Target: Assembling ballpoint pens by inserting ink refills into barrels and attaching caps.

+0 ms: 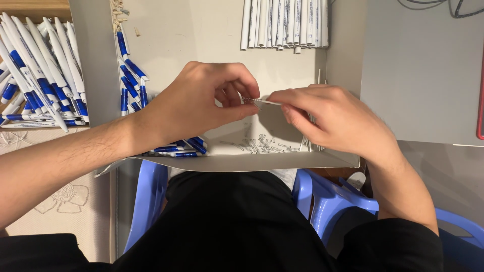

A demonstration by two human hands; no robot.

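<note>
Cardboard tray (pixel 166 30): a shallow pale box is laid across the lap, over a blue plastic stool (pixel 327 201); all the small parts are held in it.
Assembled pens (pixel 38 75): a loose heap of white-and-blue pens is seen in a second box, well apart to the left.
White barrels (pixel 282 22): a neat row is lined up at the tray's far edge.
Blue pen parts (pixel 130 75): short blue pieces are scattered along the tray's left wall and under the left wrist.
Left hand (pixel 194 103): held palm down above the tray, wrist roughly level; thumb and forefinger are pinched together on one end of the spring.
Right hand (pixel 335 116): brought in from the right, fingers curled; thumb and forefinger are closed on the thin white refill (pixel 269 102) just behind its tip.
Hands together: the two pinches are nearly touching, just above the tray floor.
Spare springs (pixel 262 144): a small pile is lying on the tray floor below the hands.
Spring (pixel 250 99): a tiny metal coil is held between the two hands, in line with the refill tip; whether it is already threaded on cannot be told.
Handling, refill: judged very light, slim and slightly flexible; best gripped close to the tip so it is not bent.
Handling, spring: judged almost weightless, springy and easily flicked away; best taken by its end coils with a light fingertip pinch, since it would be deformed by a hard squeeze.
</note>
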